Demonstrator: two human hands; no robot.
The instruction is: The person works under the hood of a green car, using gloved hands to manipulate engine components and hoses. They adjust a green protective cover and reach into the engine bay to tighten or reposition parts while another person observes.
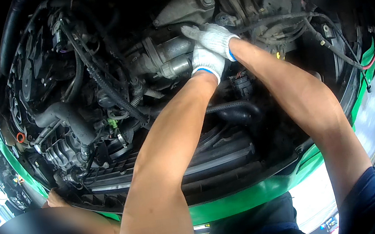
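Beyond the green front panel point(253, 197): viewing remotely, I find both gloved hands close together, right overlapping left.
Grey metal pipe point(176, 47): just left of the hands; long axis roughly left to right, rising slightly rightward.
Silver cylinder point(175, 67): below the pipe in my view, nearly parallel, right end just beside the left glove.
Left hand point(207, 59): nearer the cylinder; fingers hidden under the right hand; I cannot tell its grip.
Right hand point(217, 37): fingers directed left toward the pipe's right end; whether they hold anything, I cannot tell.
Governing relation: in my judgement, pipe and cylinder lying leftward, crosswise to the left forearm point(176, 123).
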